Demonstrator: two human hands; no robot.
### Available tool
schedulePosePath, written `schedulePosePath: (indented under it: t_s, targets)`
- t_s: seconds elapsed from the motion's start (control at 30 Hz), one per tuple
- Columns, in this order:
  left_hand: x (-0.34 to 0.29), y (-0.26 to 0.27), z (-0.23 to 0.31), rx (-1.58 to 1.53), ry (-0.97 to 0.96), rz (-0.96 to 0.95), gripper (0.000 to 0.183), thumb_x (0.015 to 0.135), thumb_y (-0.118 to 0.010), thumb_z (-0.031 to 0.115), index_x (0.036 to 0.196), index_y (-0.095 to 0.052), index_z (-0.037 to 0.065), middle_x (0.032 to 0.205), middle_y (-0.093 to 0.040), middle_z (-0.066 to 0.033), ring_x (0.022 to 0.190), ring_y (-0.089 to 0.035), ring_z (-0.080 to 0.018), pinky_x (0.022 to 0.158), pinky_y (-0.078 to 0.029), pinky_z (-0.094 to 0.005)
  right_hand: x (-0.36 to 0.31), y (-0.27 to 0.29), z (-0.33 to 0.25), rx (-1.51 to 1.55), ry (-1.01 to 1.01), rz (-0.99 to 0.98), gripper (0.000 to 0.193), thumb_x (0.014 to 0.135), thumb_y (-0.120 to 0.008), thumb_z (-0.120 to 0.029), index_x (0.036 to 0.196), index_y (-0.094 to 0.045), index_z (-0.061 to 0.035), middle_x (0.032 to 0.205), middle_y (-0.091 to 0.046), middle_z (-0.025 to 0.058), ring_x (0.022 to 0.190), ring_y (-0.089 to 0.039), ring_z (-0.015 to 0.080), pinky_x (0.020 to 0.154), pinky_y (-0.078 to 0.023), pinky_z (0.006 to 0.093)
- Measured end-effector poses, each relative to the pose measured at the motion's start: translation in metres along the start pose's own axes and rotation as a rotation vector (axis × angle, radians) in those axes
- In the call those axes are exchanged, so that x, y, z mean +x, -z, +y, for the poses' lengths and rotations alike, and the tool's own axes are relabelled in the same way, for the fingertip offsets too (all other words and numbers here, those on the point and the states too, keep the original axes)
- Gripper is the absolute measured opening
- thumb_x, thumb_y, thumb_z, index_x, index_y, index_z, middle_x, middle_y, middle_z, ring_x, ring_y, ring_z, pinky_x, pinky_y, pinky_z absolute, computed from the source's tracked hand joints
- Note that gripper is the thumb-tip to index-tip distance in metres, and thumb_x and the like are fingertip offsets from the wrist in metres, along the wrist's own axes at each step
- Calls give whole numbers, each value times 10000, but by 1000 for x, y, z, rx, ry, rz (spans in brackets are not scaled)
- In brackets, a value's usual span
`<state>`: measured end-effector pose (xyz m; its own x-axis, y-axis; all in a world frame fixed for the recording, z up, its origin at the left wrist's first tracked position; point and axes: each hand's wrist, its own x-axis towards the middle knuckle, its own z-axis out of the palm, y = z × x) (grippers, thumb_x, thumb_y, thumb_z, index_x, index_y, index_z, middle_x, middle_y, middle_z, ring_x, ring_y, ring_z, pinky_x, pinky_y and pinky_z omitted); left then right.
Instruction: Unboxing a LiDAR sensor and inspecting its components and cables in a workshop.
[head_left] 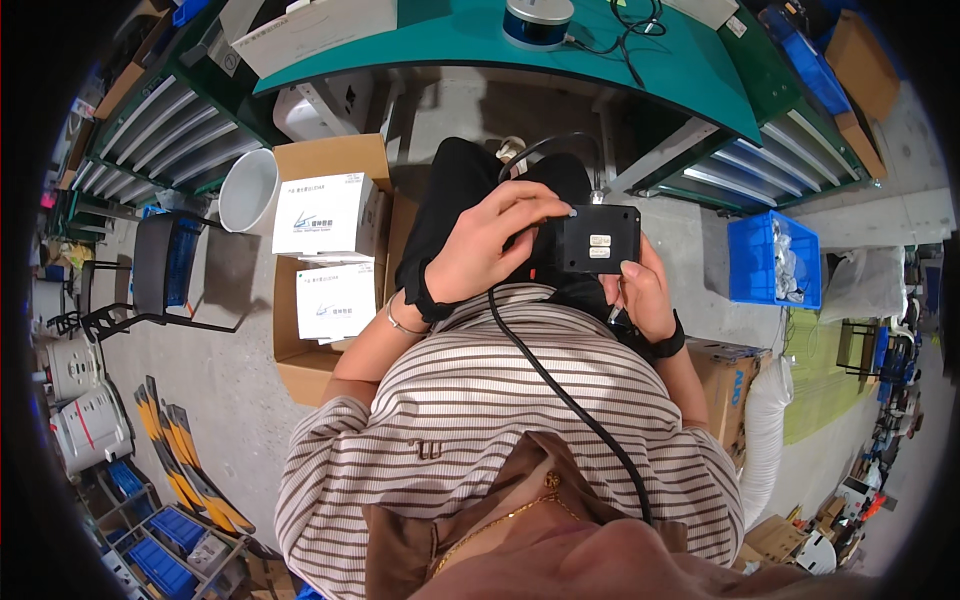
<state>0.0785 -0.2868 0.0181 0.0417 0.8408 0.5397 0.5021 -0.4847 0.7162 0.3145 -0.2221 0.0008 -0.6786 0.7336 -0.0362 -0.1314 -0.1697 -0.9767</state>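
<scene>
A flat, square black box (610, 225) with two small white labels and screw holes at its corners is held up over my lap. My right hand (648, 295) grips its lower right corner, thumb on the labelled face and the other fingers mostly behind it. At the upper left corner, my left hand (500, 235) has its fingertips closed on the box's edge. A tiny pale blue spot shows at those fingertips, too small to name. A black cable (560, 385) runs up over my striped shirt and passes beneath my left hand.
An open cardboard carton (300, 375) with white printed boxes (325, 215) stands to my left, beside a white bucket (248, 190). Ahead is a green-topped workbench (420, 45) bearing a round device (537, 22) and cables. A blue crate (745, 265) sits on the right.
</scene>
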Motion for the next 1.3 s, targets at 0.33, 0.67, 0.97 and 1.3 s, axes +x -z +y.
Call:
schedulePosePath:
  t_s: [0.33,0.67,0.97,1.3]
  targets:
    - [-5,-19,-11,330,-243,101,440,604,-721,-61,1004,-658,113,1007,-623,-52,802,-640,-201,676,-532,-286,-3,5,0,40,-71,-37,546,869,-437,-174,1359,-346,48,809,-567,59,546,-503,95,464,-375,205]
    - [-4,-27,-17,334,-257,188,460,626,-720,-63,1045,-663,116,1001,-640,-51,827,-649,-211,674,-537,-296,-2,6,3,111,-71,-57,535,885,-428,-168,1374,-332,30,869,-561,56,572,-501,92,469,-375,205]
    - [0,-28,-13,314,-205,133,537,592,-727,-46,1090,-661,145,1107,-610,-63,943,-610,-254,765,-519,-328,2,6,9,138,-49,27,465,906,-411,-173,1333,-376,7,829,-560,46,565,-502,89,468,-370,203]
    - [-9,-38,-10,376,-390,202,393,597,-794,82,977,-716,148,1052,-617,-32,963,-545,-229,827,-471,-342,3,3,5,120,-42,77,456,909,-409,-190,1323,-381,0,738,-546,57,546,-500,93,463,-372,206]
